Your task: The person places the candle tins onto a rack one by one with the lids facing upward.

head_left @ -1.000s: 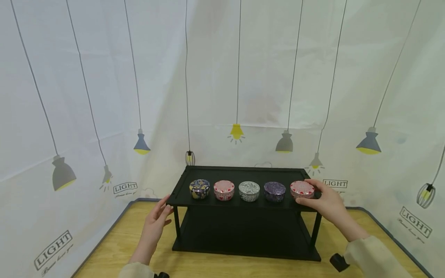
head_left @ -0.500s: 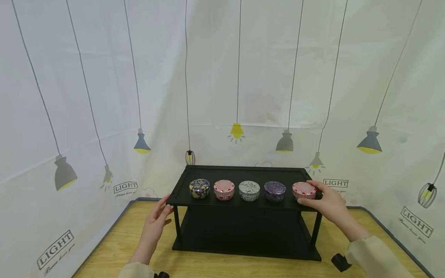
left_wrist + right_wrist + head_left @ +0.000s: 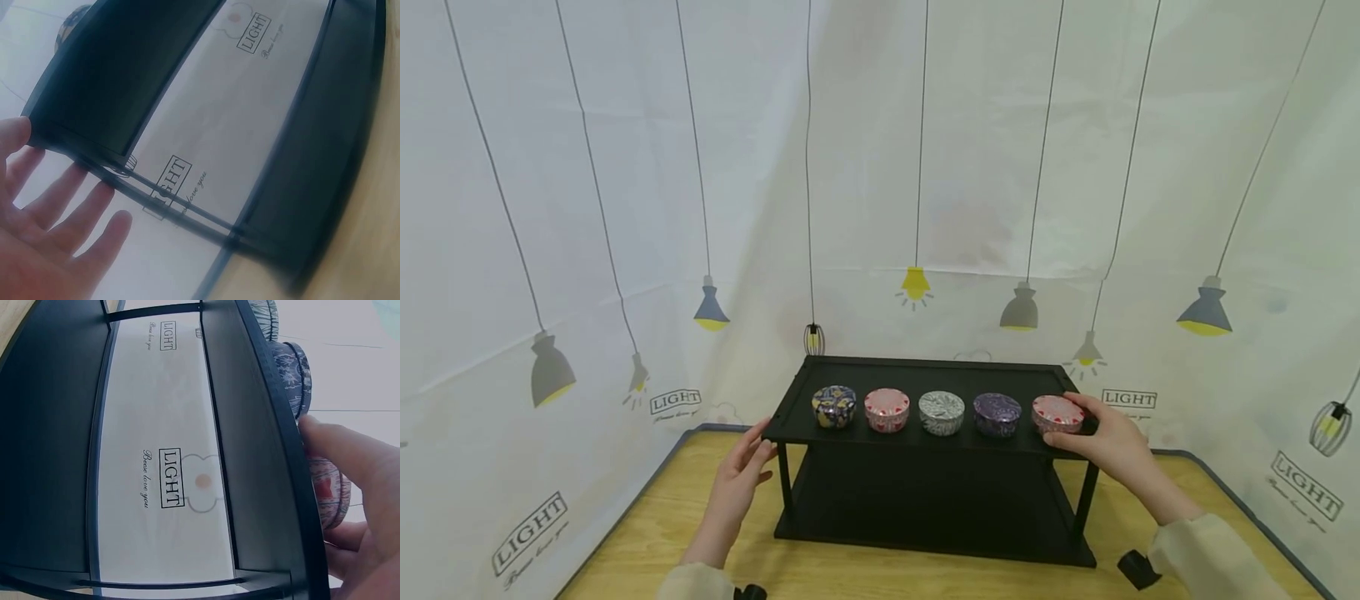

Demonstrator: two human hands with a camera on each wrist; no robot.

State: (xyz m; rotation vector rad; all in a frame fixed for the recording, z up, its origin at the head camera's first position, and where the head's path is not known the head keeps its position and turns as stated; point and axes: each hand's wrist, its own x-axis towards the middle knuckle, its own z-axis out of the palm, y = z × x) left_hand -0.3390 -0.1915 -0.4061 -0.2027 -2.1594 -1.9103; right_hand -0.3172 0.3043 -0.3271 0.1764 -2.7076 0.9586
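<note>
Five-in-a-row style lidded round tins stand along the upper deck of a black two-tier shelf (image 3: 925, 373). At the right end, my right hand (image 3: 1116, 437) grips a pink tin with red hearts (image 3: 1057, 413), thumb in front and fingers behind. In the right wrist view the pink tin (image 3: 328, 494) shows between thumb and fingers, past the shelf edge. My left hand (image 3: 737, 479) touches the shelf's left front corner; the left wrist view shows its fingers (image 3: 69, 203) fairly straight along the side edge. Beside the held tin stands a purple tin (image 3: 997, 415).
Further left are a silver leaf-patterned tin (image 3: 942, 414), another pink tin (image 3: 887, 411) and a dark blue-and-yellow tin (image 3: 833, 407). The shelf's lower deck (image 3: 925, 508) rests on a wooden table (image 3: 655, 517). A white curtain (image 3: 865, 167) with printed lamps hangs around it.
My right hand has shifted the pink tin slightly to the right, widening the gap to the purple tin. The left hand stays at the shelf corner. The head view has turned slightly.
</note>
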